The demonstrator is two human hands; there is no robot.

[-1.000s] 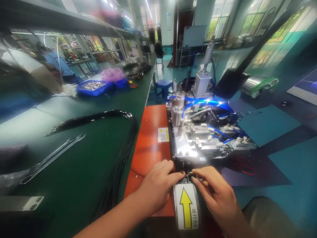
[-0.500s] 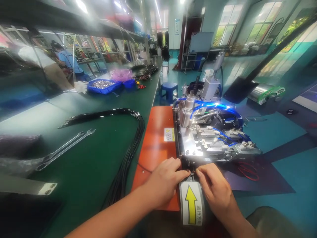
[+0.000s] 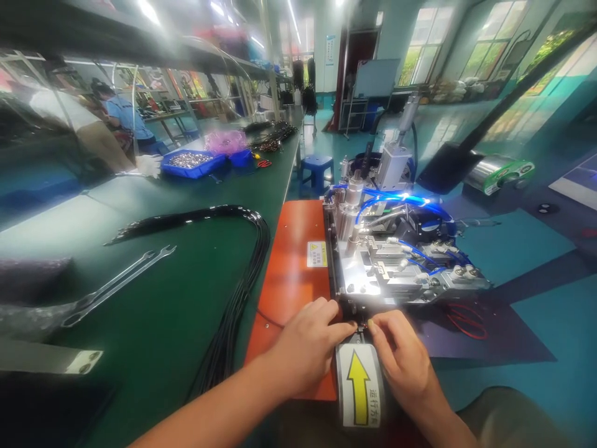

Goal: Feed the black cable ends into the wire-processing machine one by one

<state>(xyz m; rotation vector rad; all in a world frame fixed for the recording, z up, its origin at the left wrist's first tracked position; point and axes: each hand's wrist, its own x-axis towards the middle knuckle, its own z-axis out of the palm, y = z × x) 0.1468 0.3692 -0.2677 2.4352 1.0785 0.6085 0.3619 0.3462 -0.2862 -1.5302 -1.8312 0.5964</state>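
1. Currently the left hand (image 3: 310,345) leans over the near end of an orange cover plate (image 3: 296,249), fingers bent and thumb stretched toward a small dark fitting (image 3: 360,328); whether it grips anything, I cannot tell.
2. The right hand (image 3: 403,351) comes from the other side, thumb and forefinger drawn close together at that fitting; fingertips hide any hold, so I cannot tell what is pinched.
3. The fitting sits between the two hands, at the front edge of a pneumatic machine (image 3: 401,283), just above a yellow arrow label (image 3: 359,386).
4. Blue air tubing (image 3: 405,198) loops over the machine's metal cylinders, and a warning label (image 3: 317,254) is stuck on the orange cover plate.
5. Left of that plate, a black cable bundle (image 3: 259,230) curves across the green workbench (image 3: 186,298); two steel wrenches (image 3: 124,280) lie side by side near it.
6. Farther up the bench, a co-worker's gloved hand (image 3: 149,165) is just beside a blue tray (image 3: 198,172) of small metal pieces.
7. A red wire coil (image 3: 466,322) lies right of the machine.
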